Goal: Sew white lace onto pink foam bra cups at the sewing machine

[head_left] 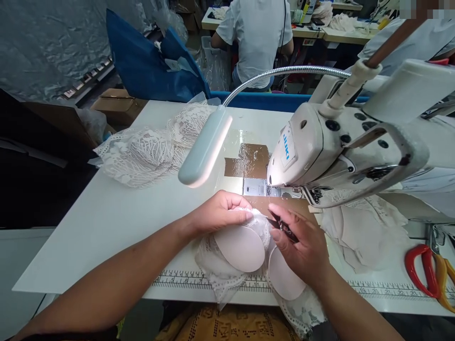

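My left hand [231, 213] pinches the upper edge of a white lace bra piece [261, 227] between thumb and fingers. Two smooth pale cups [241, 248] show on the piece, and its lace hangs over the table's front edge. My right hand [302, 241] is closed around small dark thread snips [284, 227], whose tips point left at the lace edge. Just beyond my hands stands a white sewing machine [302, 147], its needle plate [254, 187] above the held piece.
White lace pieces [142, 151] lie at left, under a lamp head [206, 147] on a bent metal neck. More pale fabric [362, 232] is piled at right, beside red and orange-handled scissors [423, 270]. A ruler strip [181, 279] runs along the front edge. A person [254, 42] sits beyond the table.
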A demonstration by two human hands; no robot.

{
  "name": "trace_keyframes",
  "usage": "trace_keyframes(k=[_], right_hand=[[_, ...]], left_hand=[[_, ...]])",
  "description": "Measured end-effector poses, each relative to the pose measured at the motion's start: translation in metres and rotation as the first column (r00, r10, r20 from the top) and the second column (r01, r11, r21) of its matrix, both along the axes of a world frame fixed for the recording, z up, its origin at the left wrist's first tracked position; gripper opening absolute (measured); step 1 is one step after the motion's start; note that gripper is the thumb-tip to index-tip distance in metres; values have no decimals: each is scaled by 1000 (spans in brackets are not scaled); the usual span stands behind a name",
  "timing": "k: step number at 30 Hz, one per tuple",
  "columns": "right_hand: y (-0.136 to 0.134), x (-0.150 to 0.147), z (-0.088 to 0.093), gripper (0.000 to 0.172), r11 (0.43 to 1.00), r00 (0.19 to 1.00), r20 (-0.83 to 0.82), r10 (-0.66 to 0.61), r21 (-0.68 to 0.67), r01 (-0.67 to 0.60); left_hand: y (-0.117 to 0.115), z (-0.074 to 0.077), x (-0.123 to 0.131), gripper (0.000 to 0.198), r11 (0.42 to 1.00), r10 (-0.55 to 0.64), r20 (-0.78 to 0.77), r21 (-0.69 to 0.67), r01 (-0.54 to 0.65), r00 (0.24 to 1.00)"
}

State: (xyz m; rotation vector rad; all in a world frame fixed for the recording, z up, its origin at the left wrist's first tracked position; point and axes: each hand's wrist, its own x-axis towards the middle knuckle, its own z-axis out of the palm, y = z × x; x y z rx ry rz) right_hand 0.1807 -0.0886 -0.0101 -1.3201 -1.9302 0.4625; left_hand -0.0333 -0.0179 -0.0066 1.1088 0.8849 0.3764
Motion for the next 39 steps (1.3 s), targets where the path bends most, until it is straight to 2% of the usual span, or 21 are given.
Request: trace_keyframes(k=[2, 5, 14, 22, 29, 39], right_hand=[[1, -2, -1, 35, 995, 994, 105, 33, 89, -42], [2, -5, -6, 35, 989, 984, 177, 9, 141, -34], [4, -7, -12, 35, 977, 983, 181, -38, 214, -1], [5, -7, -11, 34, 972, 982, 181, -57, 235, 13], [5, -7, -13, 34, 972, 980, 189, -55, 234, 9], [4, -7, -13, 35, 973, 979, 188, -73, 227, 29]], left_hand=[[0, 0, 0, 24, 1000, 16, 15, -5, -16, 1000], [0, 1, 0, 23, 999, 28, 31, -20, -27, 999], [-1, 6, 0, 15, 1000, 25, 50, -5, -25, 998], [-1, 5, 2, 17, 999, 41, 59, -18, -40, 997], [-2, 4, 1, 14, 998, 53, 47, 22, -54, 997], [-4, 6, 4, 17, 984, 39, -42, 177, -31, 998]])
